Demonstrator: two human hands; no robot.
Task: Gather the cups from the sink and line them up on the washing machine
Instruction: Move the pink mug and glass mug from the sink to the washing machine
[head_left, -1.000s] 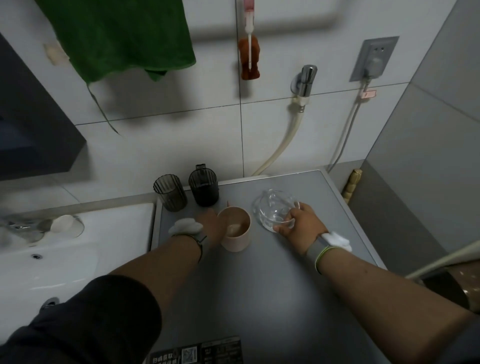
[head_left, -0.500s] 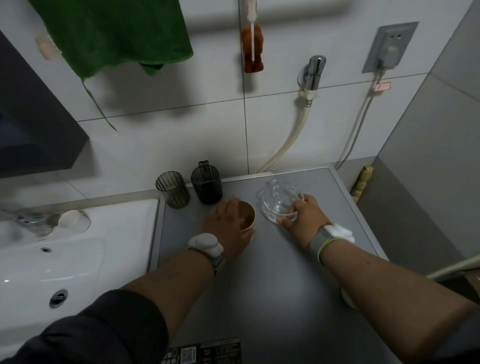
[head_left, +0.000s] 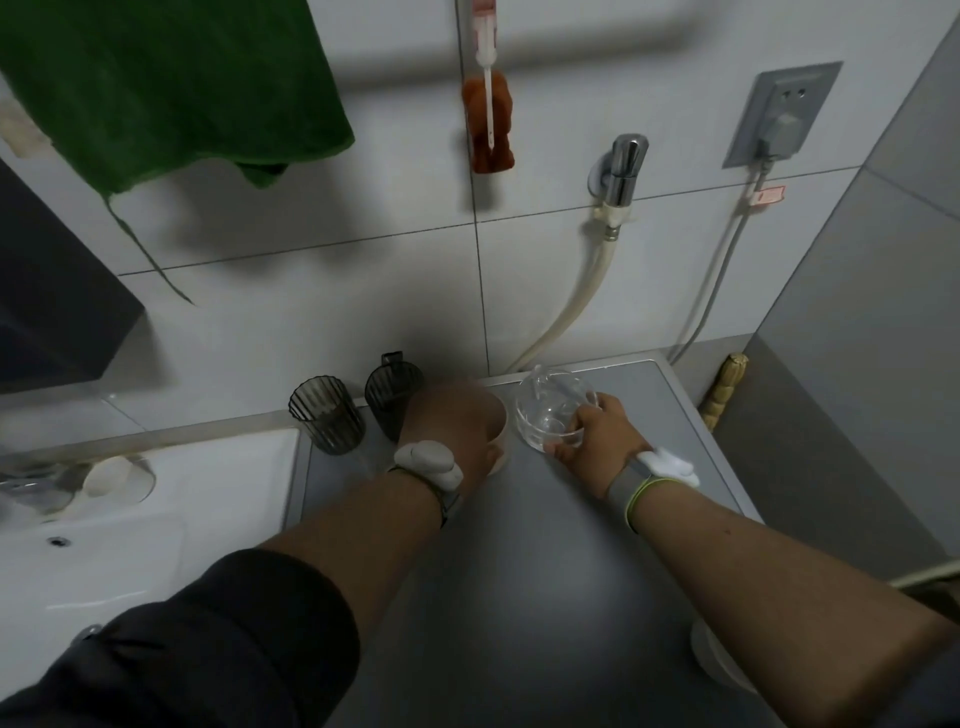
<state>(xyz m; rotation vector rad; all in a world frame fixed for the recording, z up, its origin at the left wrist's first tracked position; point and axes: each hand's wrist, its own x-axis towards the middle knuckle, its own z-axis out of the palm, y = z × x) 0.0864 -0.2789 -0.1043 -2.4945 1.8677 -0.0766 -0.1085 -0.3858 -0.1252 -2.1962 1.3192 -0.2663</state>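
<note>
Two dark ribbed cups stand at the back left of the grey washing machine top (head_left: 519, 571): one (head_left: 324, 414) at the corner, the other (head_left: 390, 397) just right of it. My left hand (head_left: 449, 423) is wrapped around a pink cup (head_left: 497, 431), covering most of it, right of the dark cups. My right hand (head_left: 589, 434) holds a clear glass cup (head_left: 550, 410) by its near side, close to the back edge. The pink and glass cups stand side by side with a small gap.
A white sink (head_left: 130, 519) lies left of the machine with a tap (head_left: 31, 488) and a white round object (head_left: 111, 475) on its ledge. A green towel (head_left: 166, 88), a wall tap with hose (head_left: 623, 166) and a socket (head_left: 779, 114) are on the tiled wall.
Both hands have pushed their cups farther back toward the wall. The left hand has closed over the pink cup, now next to the second dark cup.
</note>
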